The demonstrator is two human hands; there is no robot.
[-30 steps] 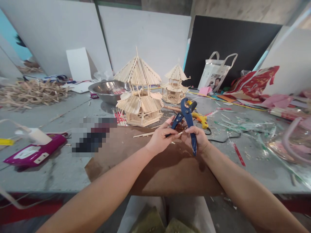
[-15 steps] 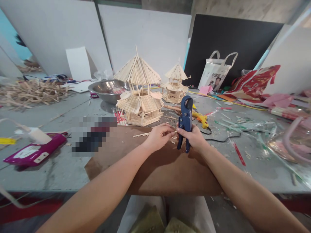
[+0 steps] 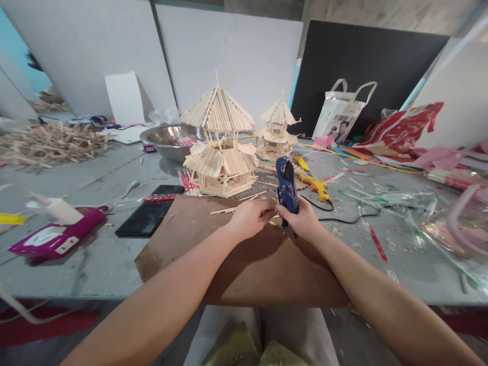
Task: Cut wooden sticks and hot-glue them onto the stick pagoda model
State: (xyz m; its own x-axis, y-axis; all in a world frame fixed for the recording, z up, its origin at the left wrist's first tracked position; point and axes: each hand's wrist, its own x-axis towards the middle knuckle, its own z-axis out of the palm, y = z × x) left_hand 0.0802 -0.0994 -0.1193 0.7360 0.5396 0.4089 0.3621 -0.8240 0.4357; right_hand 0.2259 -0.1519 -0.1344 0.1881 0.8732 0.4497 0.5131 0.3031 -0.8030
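My right hand (image 3: 304, 218) is closed around the handles of a blue pipe cutter (image 3: 286, 185), held upright with its head at the top. Just left of it, my left hand (image 3: 253, 217) is closed in a pinch, its fingertips close to the cutter and my right thumb. A short thin wooden stick is between those fingertips, mostly hidden by them. Both hands are over a brown board (image 3: 244, 274). A few loose sticks (image 3: 224, 210) lie behind my left hand. Beyond them stands a two-tiered pavilion model made of sticks (image 3: 219, 162).
A smaller stick pavilion (image 3: 277, 129), a steel bowl (image 3: 163, 145) and a yellow glue gun (image 3: 316, 187) stand or lie farther back. At left are a black phone (image 3: 147, 216), a purple power strip (image 3: 57, 236) and piled wood pieces (image 3: 53, 145). Plastic wrap (image 3: 389, 193) litters the right side.
The cutter has tilted and dropped slightly in my right hand, its handles now more covered. My left hand has turned so its fingers hide more of the stick. The view shifted slightly.
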